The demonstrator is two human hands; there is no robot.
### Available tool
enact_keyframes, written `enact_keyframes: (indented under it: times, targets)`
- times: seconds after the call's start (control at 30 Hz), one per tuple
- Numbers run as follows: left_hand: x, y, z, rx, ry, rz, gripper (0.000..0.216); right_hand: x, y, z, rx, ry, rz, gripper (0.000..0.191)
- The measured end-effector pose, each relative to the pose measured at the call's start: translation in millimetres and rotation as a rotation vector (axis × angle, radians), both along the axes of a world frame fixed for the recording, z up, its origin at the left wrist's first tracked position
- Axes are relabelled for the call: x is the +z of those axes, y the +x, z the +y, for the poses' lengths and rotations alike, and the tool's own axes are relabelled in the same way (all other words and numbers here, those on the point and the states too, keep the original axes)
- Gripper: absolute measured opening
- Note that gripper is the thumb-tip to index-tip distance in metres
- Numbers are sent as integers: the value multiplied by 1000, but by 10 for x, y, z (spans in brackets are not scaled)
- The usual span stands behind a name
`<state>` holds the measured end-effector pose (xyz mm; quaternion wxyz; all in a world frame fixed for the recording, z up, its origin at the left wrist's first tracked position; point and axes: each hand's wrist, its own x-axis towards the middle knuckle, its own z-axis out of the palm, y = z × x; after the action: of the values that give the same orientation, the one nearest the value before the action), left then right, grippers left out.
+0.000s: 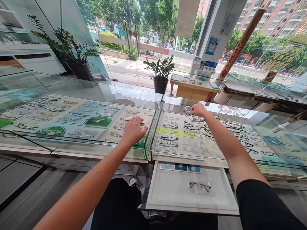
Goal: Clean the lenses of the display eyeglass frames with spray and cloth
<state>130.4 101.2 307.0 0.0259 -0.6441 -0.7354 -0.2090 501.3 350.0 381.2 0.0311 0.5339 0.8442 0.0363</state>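
My left hand [134, 128] lies on the glass top of the left display case [146, 143], fingers spread, with nothing in it. Rows of eyeglasses show beneath the glass around it. My right hand [199, 109] reaches to the far side of the right case, its fingers closed on a pair of eyeglasses [187, 109]; part of the frame is hidden by the fingers. Below that hand, more dark-framed glasses [193, 126] lie inside the case. A pulled-out white drawer [165, 191] in front holds one dark-rimmed pair in a clear wrapper [200, 187].
Potted plants [160, 83] stand beyond the cases, before a large window. A wooden display table [185, 92] with glasses is at the back. Green cards [98, 122] lie in the left case. My legs [117, 204] are beside the open drawer.
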Motion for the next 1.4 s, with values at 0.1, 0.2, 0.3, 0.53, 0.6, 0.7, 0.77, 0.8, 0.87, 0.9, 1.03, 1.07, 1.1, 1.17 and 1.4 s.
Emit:
enact_keyframes:
  times: [0.1, 0.2, 0.3, 0.53, 0.6, 0.7, 0.77, 0.8, 0.87, 0.9, 1.03, 1.07, 1.1, 1.17, 1.4]
  targets:
    - [4, 0, -1, 6, -2, 1, 51, -71, 23, 37, -12, -9, 8, 15]
    - [17, 7, -4, 9, -14, -8, 51, -103, 41, 42, -31, -24, 20, 18]
    - [29, 16, -6, 1, -20, -18, 51, -105, 56, 28, -57, -33, 40, 28]
    - [31, 10, 6, 7, -34, -8, 53, -92, 74, -3, -134, -8, 146, 33]
    - [27, 5, 7, 5, -33, -9, 53, -101, 73, 1, -149, -2, 184, 33]
    - [21, 4, 4, 4, -39, -2, 53, -121, 74, 29, -170, 0, 245, 33]
    - [15, 5, 2, 5, -36, 2, 52, -134, 78, 62, -184, -9, 287, 33]
    - [11, 6, 2, 6, -32, 3, 52, -140, 82, 81, -191, -15, 307, 33]
    - [3, 7, 2, 5, -17, 5, 51, -151, 93, 124, -205, -29, 342, 32]
    - [0, 7, 2, 4, -12, 6, 51, -157, 101, 145, -212, -35, 358, 32]
    - [0, 7, -2, 0, -4, 3, 50, -185, 144, 216, -234, -66, 410, 33]
    - [4, 8, -5, -1, -6, 3, 51, -192, 157, 228, -238, -74, 419, 33]
    - [10, 9, -8, -1, -8, 3, 51, -198, 167, 237, -240, -81, 425, 33]
    - [21, 12, -14, -1, -21, 2, 52, -202, 179, 248, -247, -90, 427, 34]
    - [27, 9, -18, 6, -9, -3, 48, -25, 111, 127, -272, -7, 349, 29]
